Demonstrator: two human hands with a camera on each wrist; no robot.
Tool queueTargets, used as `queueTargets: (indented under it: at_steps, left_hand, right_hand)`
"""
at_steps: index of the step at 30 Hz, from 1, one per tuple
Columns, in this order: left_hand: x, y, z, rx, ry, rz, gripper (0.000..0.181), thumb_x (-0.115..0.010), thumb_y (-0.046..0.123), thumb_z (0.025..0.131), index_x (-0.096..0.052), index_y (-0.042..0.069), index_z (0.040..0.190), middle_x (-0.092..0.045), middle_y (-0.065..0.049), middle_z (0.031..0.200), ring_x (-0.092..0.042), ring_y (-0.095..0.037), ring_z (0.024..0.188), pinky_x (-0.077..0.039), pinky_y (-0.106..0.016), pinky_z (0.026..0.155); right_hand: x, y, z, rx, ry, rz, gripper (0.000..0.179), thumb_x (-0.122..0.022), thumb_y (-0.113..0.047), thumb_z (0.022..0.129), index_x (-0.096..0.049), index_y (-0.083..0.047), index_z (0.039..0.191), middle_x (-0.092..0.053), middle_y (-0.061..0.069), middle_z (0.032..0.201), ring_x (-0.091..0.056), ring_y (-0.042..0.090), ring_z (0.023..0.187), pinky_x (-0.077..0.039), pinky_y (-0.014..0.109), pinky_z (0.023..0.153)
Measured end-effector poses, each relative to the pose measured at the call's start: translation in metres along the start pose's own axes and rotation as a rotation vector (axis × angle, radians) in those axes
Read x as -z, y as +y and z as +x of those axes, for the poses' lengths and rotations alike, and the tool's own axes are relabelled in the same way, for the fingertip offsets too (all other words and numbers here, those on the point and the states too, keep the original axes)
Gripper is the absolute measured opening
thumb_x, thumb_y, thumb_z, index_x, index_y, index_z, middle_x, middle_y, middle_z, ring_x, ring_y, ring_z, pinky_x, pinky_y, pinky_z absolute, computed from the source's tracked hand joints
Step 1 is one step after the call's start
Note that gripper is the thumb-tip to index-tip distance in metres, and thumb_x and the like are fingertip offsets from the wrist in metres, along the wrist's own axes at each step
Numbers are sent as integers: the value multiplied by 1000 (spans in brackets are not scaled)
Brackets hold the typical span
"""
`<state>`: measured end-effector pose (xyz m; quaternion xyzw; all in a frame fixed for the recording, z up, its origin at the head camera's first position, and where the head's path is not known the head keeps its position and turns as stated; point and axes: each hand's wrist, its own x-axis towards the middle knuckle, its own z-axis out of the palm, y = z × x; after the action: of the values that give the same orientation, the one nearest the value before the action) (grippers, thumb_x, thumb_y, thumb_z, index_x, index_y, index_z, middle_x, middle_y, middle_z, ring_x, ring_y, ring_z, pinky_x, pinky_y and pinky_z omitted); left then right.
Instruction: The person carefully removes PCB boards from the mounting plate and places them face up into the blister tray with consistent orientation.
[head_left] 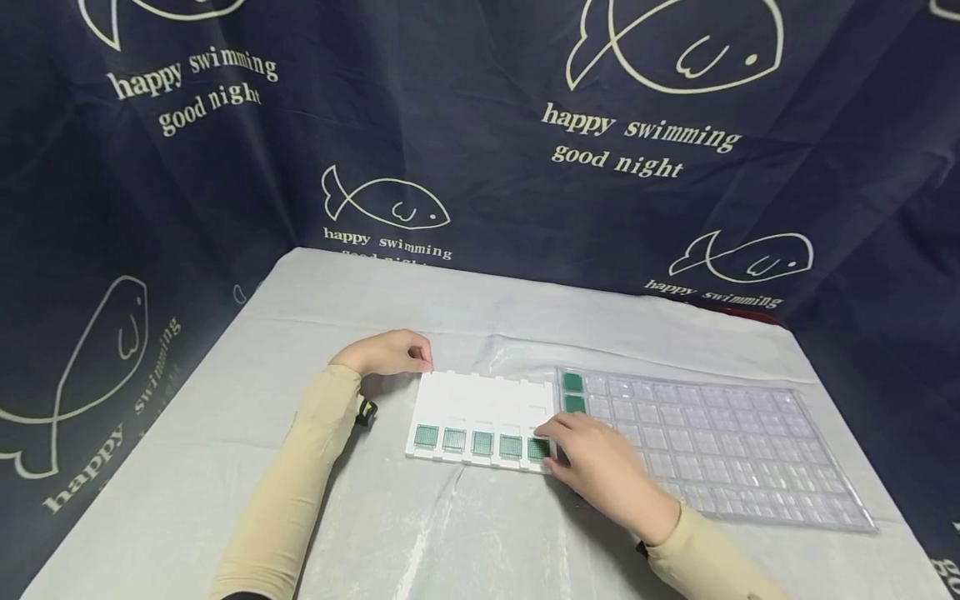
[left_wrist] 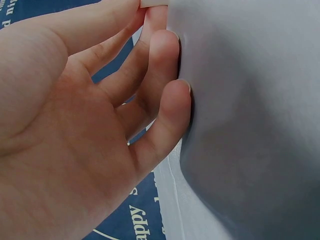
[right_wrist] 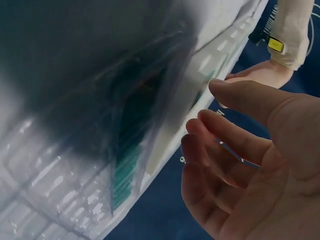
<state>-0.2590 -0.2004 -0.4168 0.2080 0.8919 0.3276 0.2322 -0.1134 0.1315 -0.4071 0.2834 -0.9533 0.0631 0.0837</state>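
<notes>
A white slotted tray (head_left: 480, 400) lies flat on the table, with a row of square green circuit boards (head_left: 482, 443) along its near side. At its far left corner my left hand (head_left: 390, 352) pinches the edge between thumb and fingers. In the left wrist view, a sliver of the white tray (left_wrist: 154, 3) shows at those fingertips. My right hand (head_left: 600, 458) reaches over the tray's right end. Its thumb and forefinger grip the rightmost green circuit board (head_left: 537, 450) at opposite edges, in line with the others.
Right of the white tray lies a large clear plastic tray (head_left: 720, 450) of many small compartments. Green boards (head_left: 573, 382) fill compartments at its far left; my right hand covers part of that column. A dark fish-print curtain (head_left: 480, 125) hangs behind the cloth-covered table (head_left: 360, 533).
</notes>
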Motion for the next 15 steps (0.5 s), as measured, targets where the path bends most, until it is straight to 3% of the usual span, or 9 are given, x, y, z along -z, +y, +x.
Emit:
queueTargets:
  at_steps: [15]
  left_hand:
    - [-1,-1,1,-9,3,7,9,-66,19,98,-71,12,96,-71,-4,109,-59,-22,108,-43,-48,106]
  right_hand:
    - [-10,0,4,29,-9,-14,36,-90,-24,74,-73,-15,104,-69,-6,94,-61,9,81,-55,33,74]
